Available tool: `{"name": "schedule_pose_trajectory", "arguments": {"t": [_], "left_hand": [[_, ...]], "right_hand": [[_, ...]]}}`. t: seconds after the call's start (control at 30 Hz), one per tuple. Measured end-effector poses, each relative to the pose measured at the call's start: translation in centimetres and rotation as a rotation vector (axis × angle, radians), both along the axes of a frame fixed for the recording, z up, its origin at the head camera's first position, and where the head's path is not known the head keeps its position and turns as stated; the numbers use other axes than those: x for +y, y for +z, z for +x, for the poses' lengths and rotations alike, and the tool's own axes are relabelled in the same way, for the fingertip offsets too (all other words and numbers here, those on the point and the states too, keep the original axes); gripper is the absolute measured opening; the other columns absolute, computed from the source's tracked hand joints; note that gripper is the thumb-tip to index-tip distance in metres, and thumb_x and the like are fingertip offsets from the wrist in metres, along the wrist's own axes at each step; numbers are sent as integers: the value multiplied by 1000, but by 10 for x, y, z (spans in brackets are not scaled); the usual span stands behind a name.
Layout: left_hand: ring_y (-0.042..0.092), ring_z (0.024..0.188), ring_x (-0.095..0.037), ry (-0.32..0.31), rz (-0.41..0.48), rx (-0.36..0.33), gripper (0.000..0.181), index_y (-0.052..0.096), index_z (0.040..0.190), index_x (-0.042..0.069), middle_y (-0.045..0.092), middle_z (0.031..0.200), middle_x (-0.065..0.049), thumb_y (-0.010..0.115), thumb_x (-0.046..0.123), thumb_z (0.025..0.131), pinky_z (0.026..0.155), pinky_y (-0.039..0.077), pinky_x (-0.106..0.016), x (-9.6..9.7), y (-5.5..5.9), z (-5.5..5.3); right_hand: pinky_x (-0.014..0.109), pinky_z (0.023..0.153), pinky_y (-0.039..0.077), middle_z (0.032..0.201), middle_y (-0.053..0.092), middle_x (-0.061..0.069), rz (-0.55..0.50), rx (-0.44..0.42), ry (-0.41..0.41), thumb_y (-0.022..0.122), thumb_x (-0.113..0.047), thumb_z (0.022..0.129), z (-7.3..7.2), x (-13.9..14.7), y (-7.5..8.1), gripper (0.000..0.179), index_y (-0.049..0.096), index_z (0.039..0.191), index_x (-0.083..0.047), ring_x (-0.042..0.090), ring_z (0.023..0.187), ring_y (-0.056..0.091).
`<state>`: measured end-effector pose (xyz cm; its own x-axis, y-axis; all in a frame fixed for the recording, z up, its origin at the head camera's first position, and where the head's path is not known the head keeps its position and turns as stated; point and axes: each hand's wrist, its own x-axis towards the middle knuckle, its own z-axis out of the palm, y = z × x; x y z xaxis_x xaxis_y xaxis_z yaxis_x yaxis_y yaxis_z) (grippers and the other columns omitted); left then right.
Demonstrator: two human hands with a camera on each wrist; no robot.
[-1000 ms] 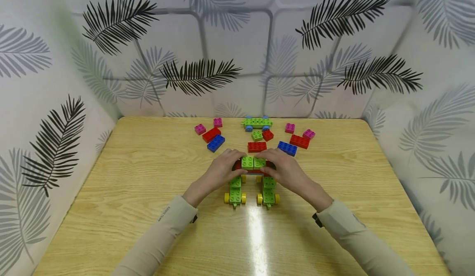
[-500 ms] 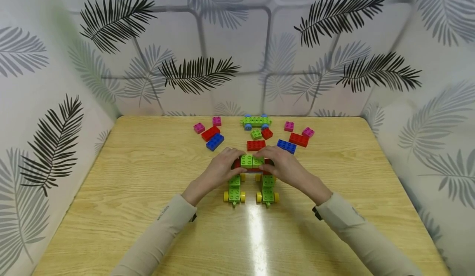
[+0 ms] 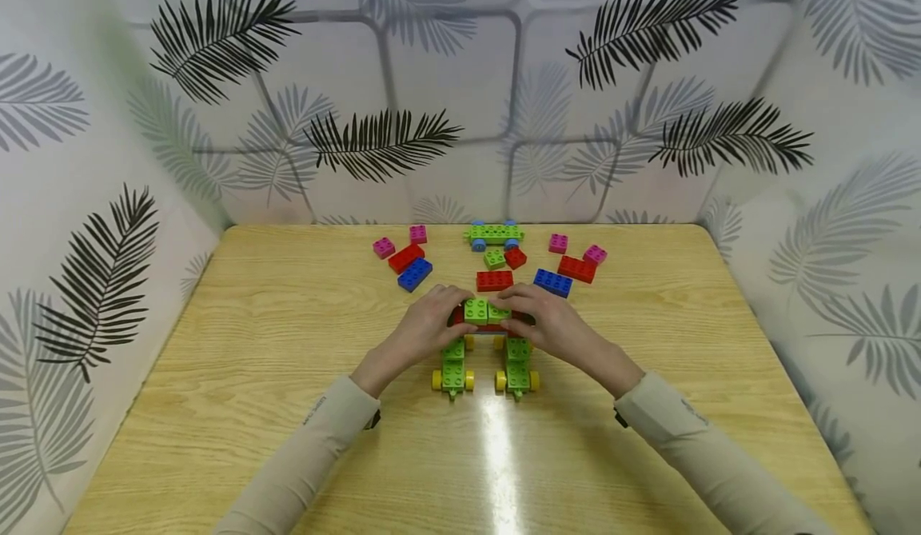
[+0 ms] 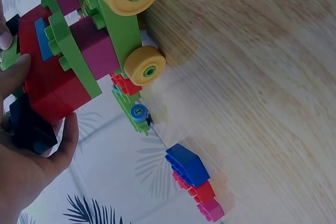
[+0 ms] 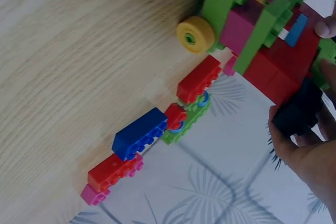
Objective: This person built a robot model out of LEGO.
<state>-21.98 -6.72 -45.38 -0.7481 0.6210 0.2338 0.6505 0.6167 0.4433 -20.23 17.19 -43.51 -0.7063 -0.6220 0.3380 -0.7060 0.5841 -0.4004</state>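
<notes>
Both hands hold the upper part of a toy brick build that stands on two green wheeled bases (image 3: 453,373) with yellow wheels (image 4: 145,65). My left hand (image 3: 426,323) grips its left end, thumb on the near side and fingers round the far side. On the opposite end, my right hand (image 3: 557,327) grips the same way. Two light green bricks (image 3: 476,311) sit side by side on top between the hands. Below them run red bricks (image 4: 58,93), a blue piece (image 4: 43,38) and purple bricks (image 4: 94,48). A black brick (image 5: 299,108) lies at the right hand's fingers.
Behind the build lies a red brick (image 3: 494,281), with a green wheeled base (image 3: 493,235) on blue wheels farther back. Blue bricks (image 3: 415,275), red bricks (image 3: 576,269) and pink bricks (image 3: 384,248) lie to both sides. A patterned wall (image 3: 446,175) borders the wooden table (image 3: 288,319).
</notes>
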Motion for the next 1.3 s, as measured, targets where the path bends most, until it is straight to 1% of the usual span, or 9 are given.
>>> {"name": "schedule_pose_trajectory", "arguments": {"t": [0.07,0.17,0.3,0.43,0.53,0.67,0.9,1.1,1.3], "left_hand": [[54,98,-22,-2,-4,-3,43,57,124,6,62,115,-8,71,25,88,78,49,-34,0,0,0],[54,98,-22,-5,-3,-12,43,57,123,5,62,115,-8,72,25,88,79,49,-34,0,1,1],[54,99,-22,-11,-1,-19,43,58,123,5,62,116,-7,72,24,87,81,49,-35,0,1,2],[54,99,-21,-19,-1,-21,43,57,124,6,62,117,-7,72,24,87,81,49,-34,0,0,2],[55,98,-21,-19,0,-20,43,57,124,5,62,117,-8,72,23,88,80,49,-34,0,1,2],[54,96,-21,-17,6,-27,42,58,124,5,62,116,-7,71,23,88,79,50,-34,-1,2,1],[55,101,-21,-19,-20,-35,42,58,125,6,62,119,-8,70,24,89,83,50,-35,-1,4,-1],[55,103,-21,-36,-24,-37,43,58,125,5,62,119,-7,70,25,89,85,50,-35,-2,5,-1],[55,105,-21,-33,-22,-51,43,58,125,5,61,120,-8,70,25,89,87,49,-35,-2,5,-3]], "right_hand": [[34,83,54,117,64,8,-12,20,15,71,-11,88,-1,1,-4,36,67,123,-8,21,103,62],[32,80,54,118,63,9,-25,73,53,73,-11,86,-3,3,-10,38,66,123,-6,21,101,62],[34,83,54,120,62,10,-24,153,108,78,-11,81,-5,5,-17,48,64,126,-4,22,103,62],[37,85,53,121,61,10,-18,189,132,82,-9,75,-5,8,-23,57,62,128,-5,24,104,62],[37,86,53,123,61,10,-17,197,141,84,-8,73,-6,8,-24,60,62,129,-5,24,104,61],[37,88,52,124,61,10,-8,195,140,83,-7,73,-7,8,-23,60,61,129,-5,24,106,61],[37,88,52,124,62,9,33,177,110,82,-10,75,-8,7,-19,57,62,128,-6,24,107,62],[37,87,53,121,63,9,23,184,104,82,-9,75,-7,6,-20,55,64,126,-4,24,105,62],[38,88,52,120,63,8,11,176,103,82,-9,75,-7,4,-19,53,64,125,-4,23,105,62]]}}
